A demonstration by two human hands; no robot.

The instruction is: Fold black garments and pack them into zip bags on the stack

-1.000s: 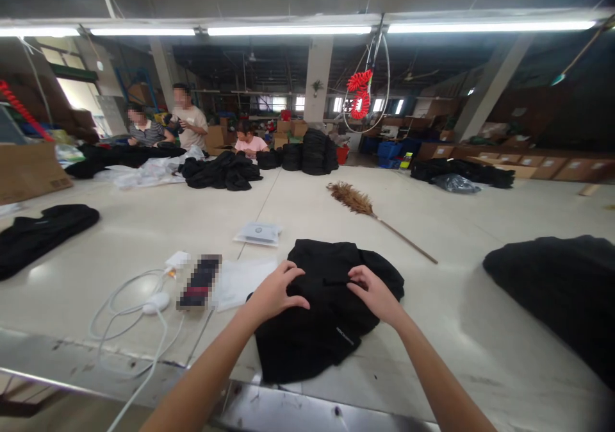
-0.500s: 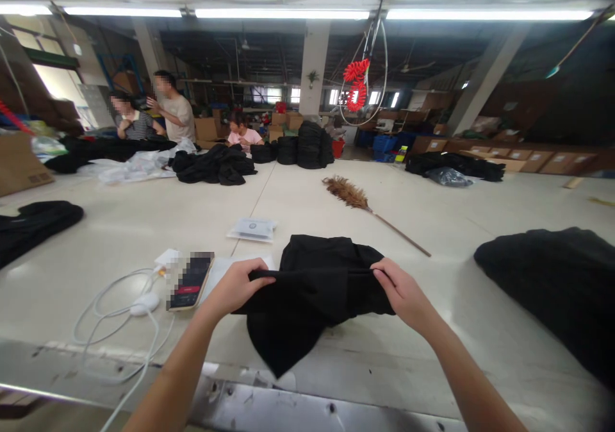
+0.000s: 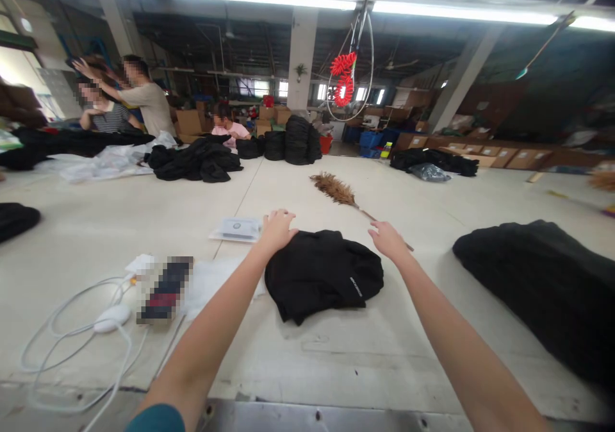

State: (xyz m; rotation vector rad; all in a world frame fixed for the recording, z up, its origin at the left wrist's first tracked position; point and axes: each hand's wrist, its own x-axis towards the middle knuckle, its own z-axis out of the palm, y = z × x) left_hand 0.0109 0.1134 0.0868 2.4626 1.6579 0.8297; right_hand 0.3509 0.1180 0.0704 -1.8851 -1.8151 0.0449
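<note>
A black cloth garment (image 3: pixel 319 275) lies bunched on the pale table in front of me, a line of small white print on its right part. At its upper left edge is my left hand (image 3: pixel 278 230), open with the fingers spread; whether it touches the cloth is hard to tell. My right hand (image 3: pixel 389 241) hovers by the garment's upper right edge, fingers stretched out and apart from the cloth. Behind that hand runs the stick of a brown feather duster (image 3: pixel 336 188), partly hidden by it.
Left of the garment are a phone (image 3: pixel 166 291), a white cable with a round puck (image 3: pixel 113 318) and a flat clear packet (image 3: pixel 235 229). A large black cloth pile (image 3: pixel 538 284) lies right. Farther back are black stacks (image 3: pixel 298 140) and several people; a red coiled hose (image 3: pixel 343 79) hangs overhead.
Both hands have let go of the garment's stretched edge and moved farther forward. The garment now lies down on the table, its print showing. The view has shifted right; a co-worker has raised an arm.
</note>
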